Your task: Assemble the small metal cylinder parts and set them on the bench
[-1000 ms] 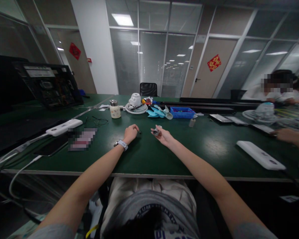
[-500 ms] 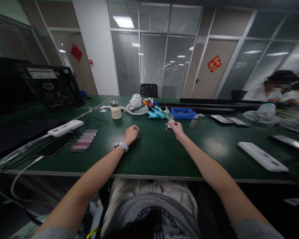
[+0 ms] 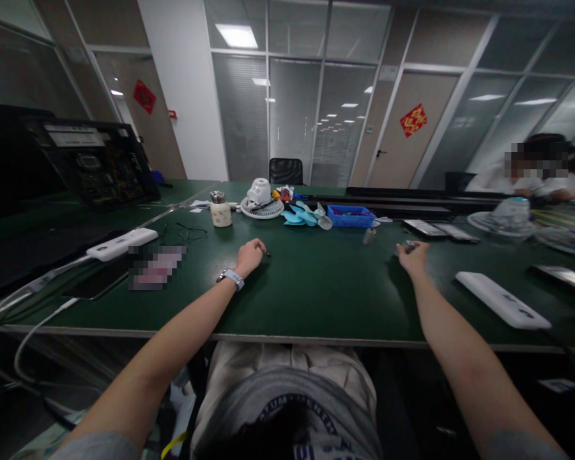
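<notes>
My right hand (image 3: 414,257) is over the right side of the table, its fingers closed on a small silver-grey cylinder (image 3: 409,245). I cannot tell exactly what the cylinder is. A similar small cylinder (image 3: 370,236) stands on the table to the left of that hand. My left hand (image 3: 250,257), with a watch at the wrist, rests on the table with curled fingers. A tiny dark piece (image 3: 268,254) shows at its fingertips; whether it is pinched is unclear. Beyond the hands lie light-blue fan blades (image 3: 301,215) and a white fan housing and grille (image 3: 261,207).
A blue tray (image 3: 352,220) holds small parts. At left are a cream jar (image 3: 221,214), a white power bank-like block (image 3: 122,245), cables and an open computer case (image 3: 93,160). Another white block (image 3: 503,300) lies at right. People sit at the far right.
My right hand has swung right, away from the fan blades and past the standing cylinder, carrying its cylinder along. My left hand has stayed nearly in place.
</notes>
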A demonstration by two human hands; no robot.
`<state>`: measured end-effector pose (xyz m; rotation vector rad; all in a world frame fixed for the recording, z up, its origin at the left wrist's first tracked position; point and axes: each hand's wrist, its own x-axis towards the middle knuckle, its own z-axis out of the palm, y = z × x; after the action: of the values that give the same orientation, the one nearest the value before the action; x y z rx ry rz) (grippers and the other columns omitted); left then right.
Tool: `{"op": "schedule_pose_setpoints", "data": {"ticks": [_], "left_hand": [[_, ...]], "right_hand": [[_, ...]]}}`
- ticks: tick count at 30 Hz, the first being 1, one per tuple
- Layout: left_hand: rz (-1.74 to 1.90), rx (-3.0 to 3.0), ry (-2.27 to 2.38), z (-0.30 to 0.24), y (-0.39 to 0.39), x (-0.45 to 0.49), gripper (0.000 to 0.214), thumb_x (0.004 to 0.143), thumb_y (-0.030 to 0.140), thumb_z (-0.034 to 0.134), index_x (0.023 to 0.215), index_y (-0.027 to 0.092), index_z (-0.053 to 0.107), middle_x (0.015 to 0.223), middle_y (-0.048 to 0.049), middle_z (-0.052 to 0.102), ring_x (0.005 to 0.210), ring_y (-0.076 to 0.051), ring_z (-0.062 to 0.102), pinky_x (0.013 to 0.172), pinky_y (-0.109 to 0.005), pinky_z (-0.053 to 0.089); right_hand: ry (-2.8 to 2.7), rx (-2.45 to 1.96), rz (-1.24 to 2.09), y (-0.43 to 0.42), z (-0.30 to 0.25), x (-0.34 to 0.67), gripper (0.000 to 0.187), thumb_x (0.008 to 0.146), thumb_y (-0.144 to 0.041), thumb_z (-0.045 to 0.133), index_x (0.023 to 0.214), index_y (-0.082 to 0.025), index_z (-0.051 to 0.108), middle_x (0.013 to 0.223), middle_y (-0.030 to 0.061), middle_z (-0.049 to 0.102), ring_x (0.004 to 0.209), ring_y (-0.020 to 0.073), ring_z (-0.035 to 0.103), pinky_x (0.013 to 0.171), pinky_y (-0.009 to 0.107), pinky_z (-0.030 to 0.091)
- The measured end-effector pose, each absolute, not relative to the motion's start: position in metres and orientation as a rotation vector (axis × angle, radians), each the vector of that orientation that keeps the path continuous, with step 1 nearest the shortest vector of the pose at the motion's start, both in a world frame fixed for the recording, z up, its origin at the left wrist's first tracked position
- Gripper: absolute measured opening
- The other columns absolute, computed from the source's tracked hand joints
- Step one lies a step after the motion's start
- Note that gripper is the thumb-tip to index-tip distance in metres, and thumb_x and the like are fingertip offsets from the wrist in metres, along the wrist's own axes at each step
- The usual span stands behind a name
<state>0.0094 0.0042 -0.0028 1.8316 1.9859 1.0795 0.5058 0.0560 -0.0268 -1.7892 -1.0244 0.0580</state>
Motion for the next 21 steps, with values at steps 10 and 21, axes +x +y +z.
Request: {"op": "schedule_pose_setpoints", "data": {"ticks": [10,21], "left_hand": [[1.185,1.825,2.041,-0.006,0.006,0.008,0.026,0.076,0.011,0.044,0.09,0.022,0.063,0.071,-0.0019,0.064,0.069,-0.018,0.06,0.062,-0.025,0.039],[1.217,1.744,2.09,-0.007,0.005,0.004,0.032,0.078,0.011,0.045,0.106,0.021,0.055,0.077,-0.004,0.068,0.076,-0.02,0.065,0.071,-0.028,0.044]], "right_hand": [[-1.276,-1.608,-0.438,0.031,0.007,0.428,0.058,0.076,-0.03,0.061,0.127,-0.012,0.04,0.131,0.021,0.046,0.126,0.0341,0.039,0.102,0.052,0.03],[-2.633,-1.093,0.273,-0.01,-0.004,0.186,0.069,0.085,-0.073,0.031,0.14,-0.033,0.043,0.155,0.0046,0.025,0.145,0.0267,0.011,0.114,0.049,0.009]]}}
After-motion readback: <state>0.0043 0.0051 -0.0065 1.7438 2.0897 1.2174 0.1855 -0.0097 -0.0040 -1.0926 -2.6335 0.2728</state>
